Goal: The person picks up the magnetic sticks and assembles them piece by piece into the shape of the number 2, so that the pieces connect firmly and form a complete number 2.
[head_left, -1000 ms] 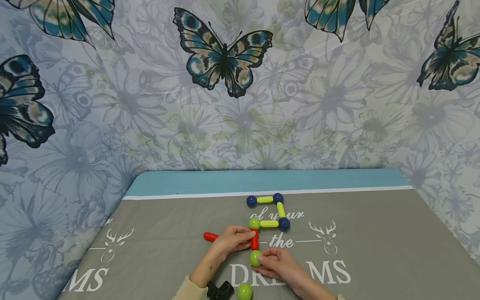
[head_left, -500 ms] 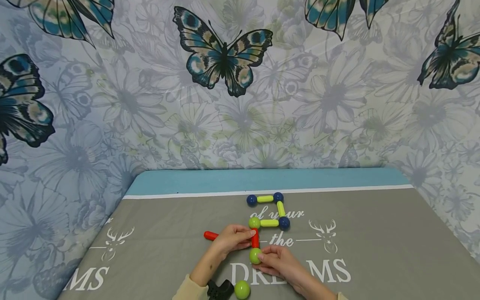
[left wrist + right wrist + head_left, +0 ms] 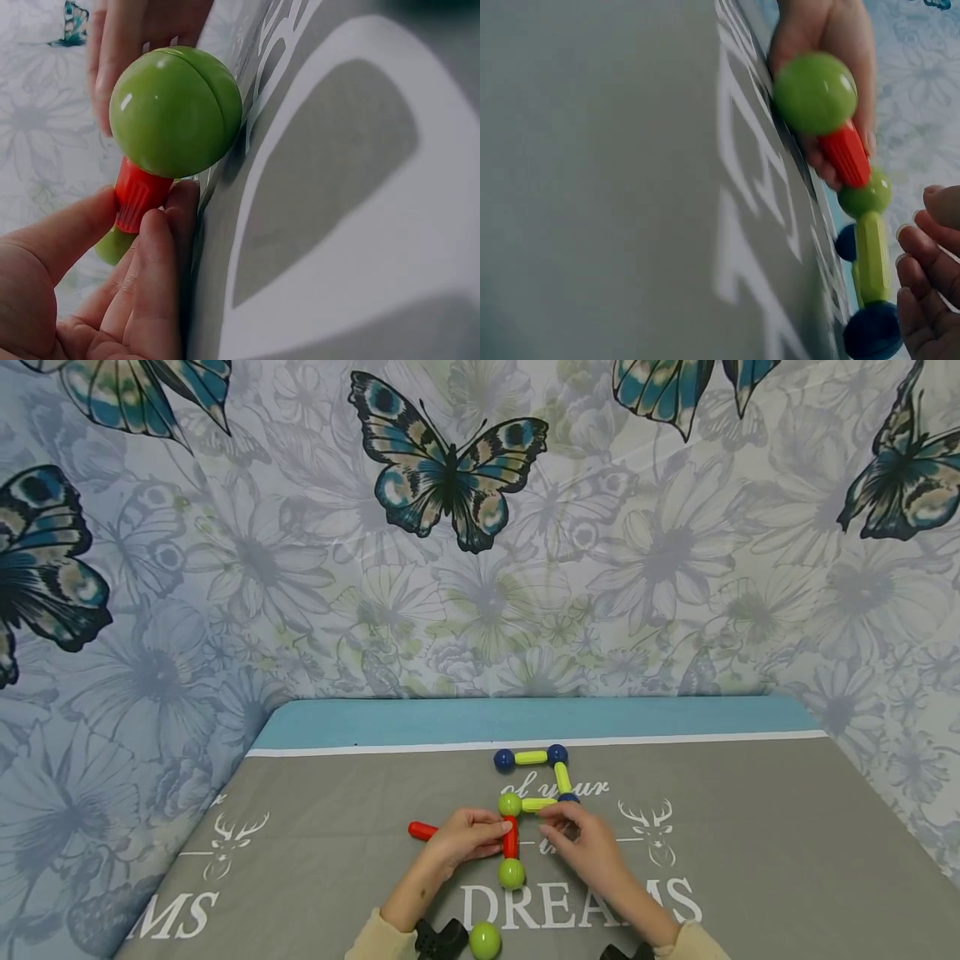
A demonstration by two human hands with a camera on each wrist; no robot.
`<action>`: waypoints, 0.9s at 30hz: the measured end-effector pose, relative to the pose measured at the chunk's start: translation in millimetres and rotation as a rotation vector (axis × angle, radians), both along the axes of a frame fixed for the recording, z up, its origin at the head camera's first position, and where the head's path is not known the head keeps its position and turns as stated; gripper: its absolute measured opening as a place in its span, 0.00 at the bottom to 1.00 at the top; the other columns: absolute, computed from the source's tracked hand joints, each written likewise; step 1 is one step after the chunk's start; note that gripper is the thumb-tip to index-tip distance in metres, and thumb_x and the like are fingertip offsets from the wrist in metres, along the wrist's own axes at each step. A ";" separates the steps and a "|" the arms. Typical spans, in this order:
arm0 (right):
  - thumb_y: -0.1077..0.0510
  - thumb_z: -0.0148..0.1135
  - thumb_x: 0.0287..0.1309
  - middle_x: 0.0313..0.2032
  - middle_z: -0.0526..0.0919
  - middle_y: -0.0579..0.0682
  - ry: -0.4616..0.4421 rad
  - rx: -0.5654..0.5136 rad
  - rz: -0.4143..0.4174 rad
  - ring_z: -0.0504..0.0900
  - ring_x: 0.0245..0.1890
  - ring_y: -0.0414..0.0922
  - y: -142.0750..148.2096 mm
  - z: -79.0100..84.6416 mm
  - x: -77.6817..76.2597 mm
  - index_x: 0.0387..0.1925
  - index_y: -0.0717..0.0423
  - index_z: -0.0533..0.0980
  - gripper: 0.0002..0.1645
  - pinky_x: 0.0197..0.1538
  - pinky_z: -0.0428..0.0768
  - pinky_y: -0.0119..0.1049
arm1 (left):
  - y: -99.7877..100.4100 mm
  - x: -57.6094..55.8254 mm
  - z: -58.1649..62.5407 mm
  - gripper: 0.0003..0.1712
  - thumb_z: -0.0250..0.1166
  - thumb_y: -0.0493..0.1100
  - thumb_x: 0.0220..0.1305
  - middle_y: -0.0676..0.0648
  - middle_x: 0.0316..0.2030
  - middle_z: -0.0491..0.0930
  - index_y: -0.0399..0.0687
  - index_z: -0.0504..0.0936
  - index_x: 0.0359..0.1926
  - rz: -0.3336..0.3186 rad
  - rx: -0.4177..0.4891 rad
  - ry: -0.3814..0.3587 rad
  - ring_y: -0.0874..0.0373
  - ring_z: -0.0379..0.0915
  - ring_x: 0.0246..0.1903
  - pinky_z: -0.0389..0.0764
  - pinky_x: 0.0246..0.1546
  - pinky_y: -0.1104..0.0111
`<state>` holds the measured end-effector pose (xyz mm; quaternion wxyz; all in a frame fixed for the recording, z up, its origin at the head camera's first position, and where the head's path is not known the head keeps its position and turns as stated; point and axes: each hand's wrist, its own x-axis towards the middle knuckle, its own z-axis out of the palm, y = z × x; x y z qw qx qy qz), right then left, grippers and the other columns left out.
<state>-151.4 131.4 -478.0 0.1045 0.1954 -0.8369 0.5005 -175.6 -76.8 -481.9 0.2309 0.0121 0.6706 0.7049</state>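
The left hand [image 3: 465, 839] pinches the red rod [image 3: 511, 838] between thumb and fingers; this rod lies on the grey cloth [image 3: 750, 860], near the middle of it. A green ball [image 3: 511, 873] sits on the near end of the rod, and another green ball [image 3: 509, 805] on its far end. The right hand [image 3: 588, 843] is at the blue ball [image 3: 567, 797], its fingers bent around it, but I cannot tell if they really grip it. A yellow rod [image 3: 537, 805] joins this ball to the far green one. More yellow rods and blue balls continue toward the far edge. A loose green ball [image 3: 484, 940] lies at the near edge, and a second red rod [image 3: 422, 831] lies just left of the left hand.
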 end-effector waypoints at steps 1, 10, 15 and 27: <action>0.66 0.69 0.49 0.32 0.80 0.42 0.043 0.025 -0.009 0.76 0.32 0.39 -0.3 0.8 -5.9 0.38 0.58 0.80 0.12 0.36 0.77 0.37 | -0.4 -0.2 0.4 0.14 0.64 0.36 0.60 0.47 0.31 0.81 0.26 0.80 0.42 0.002 0.001 0.000 0.63 0.77 0.26 0.80 0.32 0.70; 0.52 0.64 0.57 0.42 0.82 0.45 0.088 0.310 0.129 0.77 0.45 0.46 -14.3 2.1 -48.9 0.47 0.56 0.80 0.18 0.60 0.58 0.57 | -0.6 2.3 2.4 0.14 0.64 0.36 0.61 0.48 0.32 0.81 0.26 0.79 0.42 0.000 -0.001 0.002 0.63 0.77 0.28 0.80 0.33 0.71; 0.59 0.67 0.54 0.37 0.82 0.48 0.157 0.279 0.005 0.77 0.40 0.48 -21.4 7.1 -43.1 0.41 0.58 0.82 0.12 0.52 0.68 0.50 | 1.4 1.8 3.6 0.14 0.64 0.36 0.61 0.48 0.31 0.81 0.26 0.80 0.42 0.009 -0.005 0.002 0.64 0.77 0.28 0.80 0.32 0.72; 0.67 0.61 0.57 0.24 0.82 0.52 -0.172 0.003 0.029 0.81 0.20 0.43 -22.5 3.0 -20.5 0.47 0.68 0.76 0.15 0.23 0.77 0.30 | -1.7 1.5 1.5 0.15 0.63 0.36 0.62 0.44 0.32 0.81 0.24 0.79 0.43 0.024 -0.020 0.005 0.61 0.78 0.26 0.80 0.32 0.70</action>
